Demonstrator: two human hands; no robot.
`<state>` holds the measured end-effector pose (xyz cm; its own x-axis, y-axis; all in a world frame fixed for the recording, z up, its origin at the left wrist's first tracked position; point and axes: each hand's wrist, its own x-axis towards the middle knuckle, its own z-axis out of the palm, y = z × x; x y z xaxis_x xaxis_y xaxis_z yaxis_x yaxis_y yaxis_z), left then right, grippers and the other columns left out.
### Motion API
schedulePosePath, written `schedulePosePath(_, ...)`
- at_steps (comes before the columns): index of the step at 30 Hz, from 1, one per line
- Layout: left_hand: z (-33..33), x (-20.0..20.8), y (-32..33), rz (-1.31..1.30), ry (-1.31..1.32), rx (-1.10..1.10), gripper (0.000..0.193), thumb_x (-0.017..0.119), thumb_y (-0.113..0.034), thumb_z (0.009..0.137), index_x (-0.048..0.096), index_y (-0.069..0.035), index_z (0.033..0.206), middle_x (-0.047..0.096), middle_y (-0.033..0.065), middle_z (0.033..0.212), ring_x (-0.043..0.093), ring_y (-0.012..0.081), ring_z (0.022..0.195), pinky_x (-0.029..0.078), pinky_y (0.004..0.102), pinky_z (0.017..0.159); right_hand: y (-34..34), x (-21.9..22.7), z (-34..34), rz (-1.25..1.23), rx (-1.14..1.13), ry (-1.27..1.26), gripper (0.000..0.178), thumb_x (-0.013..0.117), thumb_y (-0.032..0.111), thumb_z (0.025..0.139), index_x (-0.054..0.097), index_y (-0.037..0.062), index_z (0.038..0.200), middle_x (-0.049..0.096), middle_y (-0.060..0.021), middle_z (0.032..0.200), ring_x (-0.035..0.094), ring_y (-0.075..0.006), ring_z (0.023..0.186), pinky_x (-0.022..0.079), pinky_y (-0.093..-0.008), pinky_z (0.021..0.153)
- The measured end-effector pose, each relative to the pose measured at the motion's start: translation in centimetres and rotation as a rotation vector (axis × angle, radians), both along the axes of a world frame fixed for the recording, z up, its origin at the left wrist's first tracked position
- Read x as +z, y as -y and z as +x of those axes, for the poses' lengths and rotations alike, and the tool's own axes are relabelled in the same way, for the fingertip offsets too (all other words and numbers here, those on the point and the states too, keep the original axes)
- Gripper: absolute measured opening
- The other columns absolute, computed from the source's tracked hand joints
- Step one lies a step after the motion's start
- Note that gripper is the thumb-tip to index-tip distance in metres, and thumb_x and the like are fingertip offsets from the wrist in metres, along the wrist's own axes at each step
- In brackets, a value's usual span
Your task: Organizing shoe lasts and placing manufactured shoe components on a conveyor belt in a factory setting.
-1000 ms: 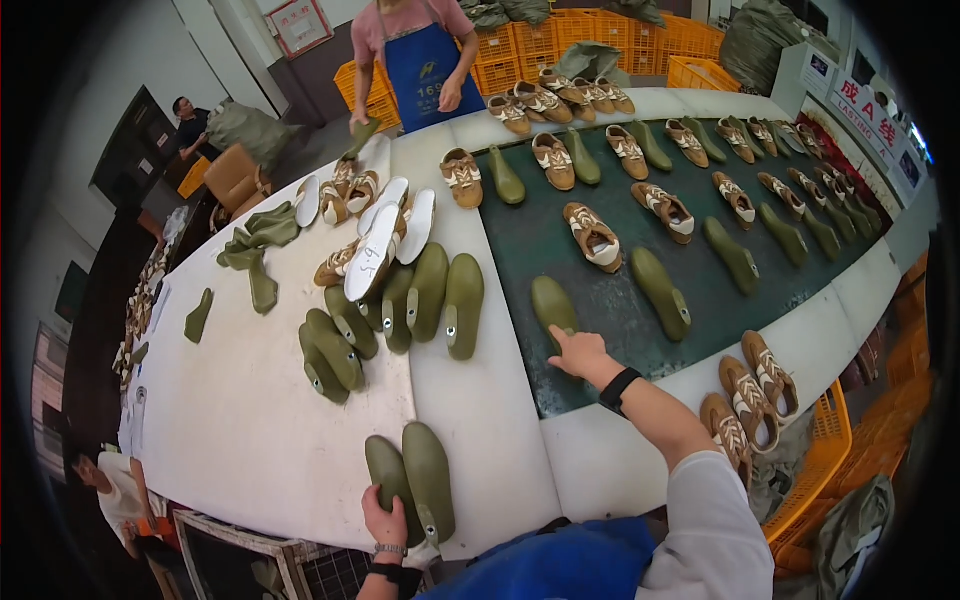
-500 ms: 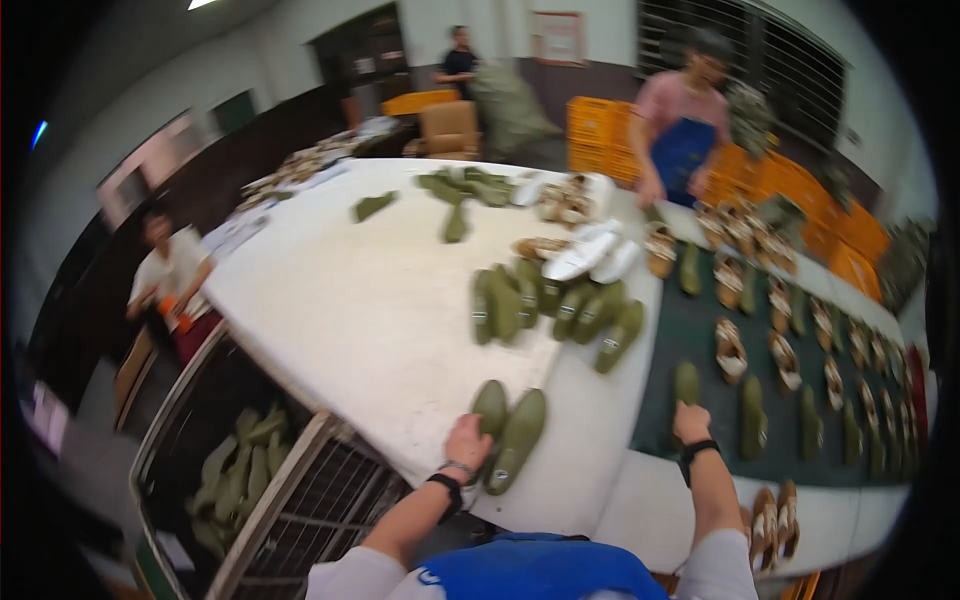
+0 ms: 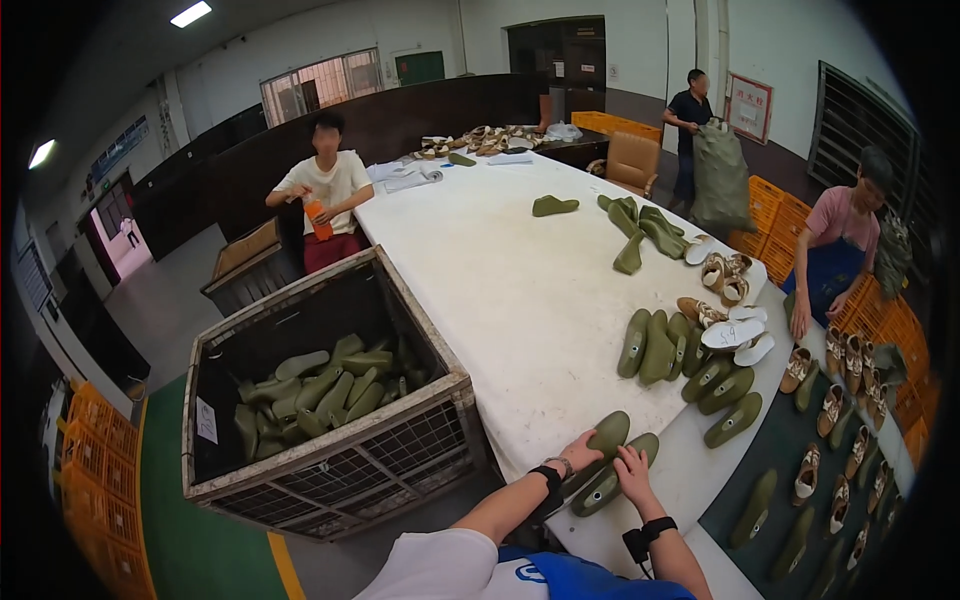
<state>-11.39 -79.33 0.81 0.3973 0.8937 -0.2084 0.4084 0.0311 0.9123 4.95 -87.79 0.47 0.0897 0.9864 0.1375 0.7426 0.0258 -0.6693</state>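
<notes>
Two green shoe lasts lie side by side near the front edge of the white table (image 3: 500, 300). My left hand (image 3: 580, 458) grips the left last (image 3: 609, 431) from its near left side. Over the other last (image 3: 598, 491), my right hand (image 3: 634, 474) closes with its fingers curled on the top; the palm side is hidden. Just beyond stands a cluster of more green lasts (image 3: 658, 350), beside white soles (image 3: 733, 333) and a few brown-and-white shoes (image 3: 703, 311).
A wire-sided bin (image 3: 330, 440) of green lasts stands left of the table. On the right, a dark green conveyor belt (image 3: 770, 455) carries shoes and lasts in rows. A co-worker (image 3: 835, 240) leans over its far end; another person (image 3: 325, 195) sits at the left holding an orange bottle.
My right hand has left the last on the belt and come left onto the right-hand last of the pair. My left hand stays at the left last. The view has swung left.
</notes>
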Motion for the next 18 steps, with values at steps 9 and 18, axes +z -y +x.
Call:
schedulePosePath(9,3.0,1.6,4.2,-0.111,-0.081,-0.155,0.082,0.061,-0.031,0.067,0.027,-0.005,0.138,0.048,0.0254,0.123,0.05,0.0347,0.112,0.042,0.0356,0.093,6.9,2.6,-1.6,-0.018,-0.018,-0.138,0.052,0.057,0.037,0.081,0.049,0.0093,0.124,0.051,-0.0149,0.122,0.03,-0.0412,0.125,0.015,-0.0508,0.105)
schedulePosePath(18,6.2,1.2,10.6,0.136,-0.192,-0.537,0.097,0.061,-0.047,0.074,0.012,0.011,0.134,0.019,0.0369,0.134,0.029,0.0455,0.124,0.032,0.0413,0.101,14.0,5.4,2.5,-0.112,-0.068,-0.193,0.064,0.064,0.043,0.076,0.044,0.0128,0.129,0.05,-0.0107,0.127,0.03,-0.0459,0.124,0.027,-0.0505,0.101)
